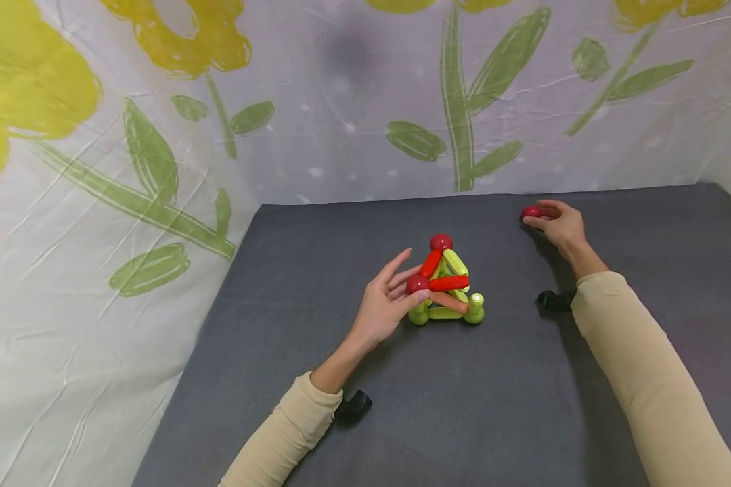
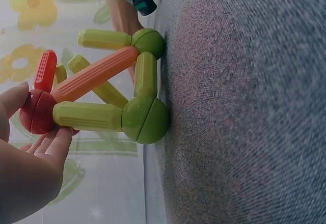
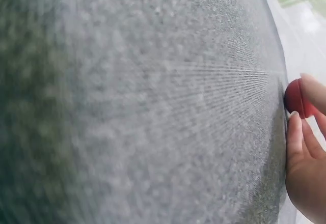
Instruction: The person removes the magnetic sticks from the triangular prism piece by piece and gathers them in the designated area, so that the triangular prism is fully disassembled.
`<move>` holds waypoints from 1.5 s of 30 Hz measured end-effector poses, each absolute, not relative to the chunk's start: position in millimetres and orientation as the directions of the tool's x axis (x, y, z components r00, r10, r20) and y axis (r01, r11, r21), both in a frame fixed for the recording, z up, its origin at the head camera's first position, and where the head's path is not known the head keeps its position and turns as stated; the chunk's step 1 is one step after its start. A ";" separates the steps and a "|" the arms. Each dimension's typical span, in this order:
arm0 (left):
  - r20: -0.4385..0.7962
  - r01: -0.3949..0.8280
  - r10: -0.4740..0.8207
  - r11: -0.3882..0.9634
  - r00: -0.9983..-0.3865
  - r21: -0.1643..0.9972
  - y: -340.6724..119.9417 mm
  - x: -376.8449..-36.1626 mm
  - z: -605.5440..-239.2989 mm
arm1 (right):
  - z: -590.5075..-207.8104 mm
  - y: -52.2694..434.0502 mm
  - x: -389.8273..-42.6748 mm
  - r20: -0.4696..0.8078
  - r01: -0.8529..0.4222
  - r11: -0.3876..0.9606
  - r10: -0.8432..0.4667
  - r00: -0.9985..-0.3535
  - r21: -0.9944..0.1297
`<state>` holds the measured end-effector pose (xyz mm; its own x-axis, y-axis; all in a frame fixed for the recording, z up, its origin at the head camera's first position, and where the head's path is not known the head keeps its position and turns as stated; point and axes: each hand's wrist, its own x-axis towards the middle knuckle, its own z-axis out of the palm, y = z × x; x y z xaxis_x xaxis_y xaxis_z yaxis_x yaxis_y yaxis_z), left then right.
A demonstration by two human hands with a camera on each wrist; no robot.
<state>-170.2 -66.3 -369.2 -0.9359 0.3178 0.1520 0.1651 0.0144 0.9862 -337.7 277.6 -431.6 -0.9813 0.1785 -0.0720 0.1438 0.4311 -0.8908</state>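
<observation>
Left hand [image 1: 385, 304]: thumb and fingers pinch a glossy red ball [image 1: 417, 284] at one corner of the rod frame [image 1: 447, 287], mid tabletop [image 1: 493, 406]. Frame is a small pyramid of ribbed plastic rods in lime, red and orange, with lime ball joints [image 2: 146, 120] on the felt-like grey surface and a red ball at the apex. Right hand [image 1: 560, 223], far right, grip curled round a loose smooth red ball [image 1: 530, 212] resting on the tabletop. Backdrop: crinkled floral sheet [image 1: 128, 169].

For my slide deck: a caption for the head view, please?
Left hand holds a red ball on the rod structure; right hand pinches another ball.
</observation>
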 end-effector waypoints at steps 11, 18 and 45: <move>0.164 0.177 0.316 0.011 -0.935 0.984 -66.6 -169.0 -370.8 | -433.3 277.5 -329.5 -0.085 0.122 0.172 0.209 -0.974 -0.977; 0.170 0.184 0.318 0.015 -0.933 0.983 -66.2 -169.2 -372.8 | -422.7 277.6 -324.1 -0.197 0.114 -0.328 0.233 -0.952 -0.938; 0.206 0.218 0.293 0.009 -0.934 0.976 -67.2 -183.5 -398.9 | -376.0 266.0 -278.3 -0.204 0.363 -0.450 -0.364 -0.909 -0.816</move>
